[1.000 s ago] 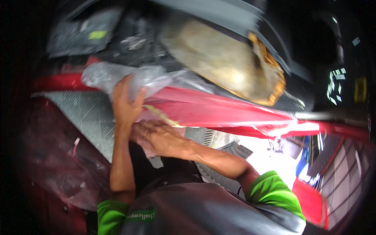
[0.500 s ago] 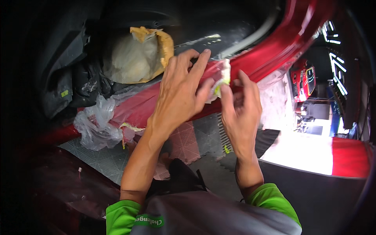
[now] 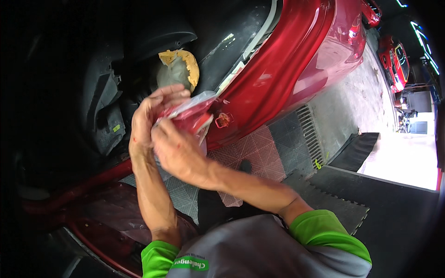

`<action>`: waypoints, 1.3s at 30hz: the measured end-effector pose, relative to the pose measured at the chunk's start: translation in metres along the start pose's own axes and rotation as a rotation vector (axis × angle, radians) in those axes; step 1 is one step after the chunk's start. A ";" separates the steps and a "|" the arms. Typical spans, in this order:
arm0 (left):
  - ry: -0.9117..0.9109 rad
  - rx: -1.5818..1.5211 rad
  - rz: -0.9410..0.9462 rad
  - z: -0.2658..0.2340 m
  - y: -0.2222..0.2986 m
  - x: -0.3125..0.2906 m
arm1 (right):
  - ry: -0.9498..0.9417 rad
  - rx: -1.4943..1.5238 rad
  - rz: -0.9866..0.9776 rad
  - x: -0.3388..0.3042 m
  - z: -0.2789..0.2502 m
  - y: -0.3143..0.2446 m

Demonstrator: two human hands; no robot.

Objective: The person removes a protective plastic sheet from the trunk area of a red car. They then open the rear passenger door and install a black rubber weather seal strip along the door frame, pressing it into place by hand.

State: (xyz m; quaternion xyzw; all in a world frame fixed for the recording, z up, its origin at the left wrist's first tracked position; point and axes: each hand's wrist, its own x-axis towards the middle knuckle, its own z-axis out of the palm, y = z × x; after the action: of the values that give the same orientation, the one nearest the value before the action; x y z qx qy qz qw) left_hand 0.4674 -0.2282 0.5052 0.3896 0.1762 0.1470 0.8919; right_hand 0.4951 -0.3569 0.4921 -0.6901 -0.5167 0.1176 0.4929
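Note:
My left hand (image 3: 144,121) and my right hand (image 3: 181,152) are close together in front of the red car body's door frame (image 3: 282,69). Between them is a bunched sheet of clear plastic film (image 3: 202,98), partly see-through with red showing through it. My left fingers curl over the film's far side, while my right fingers close on its near part. Blur and overlap hide the exact grip. A small red-painted latch loop (image 3: 223,120) sticks out of the frame beside the film. Along the frame's inner edge runs a pale strip (image 3: 232,77).
Beyond my left hand, ragged yellow material (image 3: 187,62) rims a greyish patch in the dark interior. Black trim (image 3: 107,111) hangs at the left. Grey and red floor tiles (image 3: 259,153) meet a drain grate (image 3: 309,129). Another red car (image 3: 394,65) stands far right.
Both hands have moved left, away from the pale strip at the frame, and now meet at the plastic film. My right forearm crosses leftward. The view has shifted, showing more of the car's side.

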 end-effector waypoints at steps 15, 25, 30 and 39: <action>0.100 1.147 0.736 0.103 -0.036 0.049 | -0.693 0.201 0.089 -0.119 0.085 0.022; 0.149 1.228 0.643 0.107 -0.036 0.052 | -0.283 0.171 -0.156 -0.180 0.176 0.037; 0.177 1.182 0.517 0.102 -0.037 0.053 | -0.756 0.400 0.149 -0.149 0.112 0.021; 0.260 0.489 0.432 0.042 -0.071 0.019 | -0.780 0.349 -0.032 -0.163 0.156 0.025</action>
State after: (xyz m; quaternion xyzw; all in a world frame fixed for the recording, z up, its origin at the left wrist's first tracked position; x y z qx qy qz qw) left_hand 0.5113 -0.2941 0.4750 0.5981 0.2319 0.3343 0.6905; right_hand 0.3342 -0.4045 0.3394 -0.4920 -0.6475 0.4476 0.3718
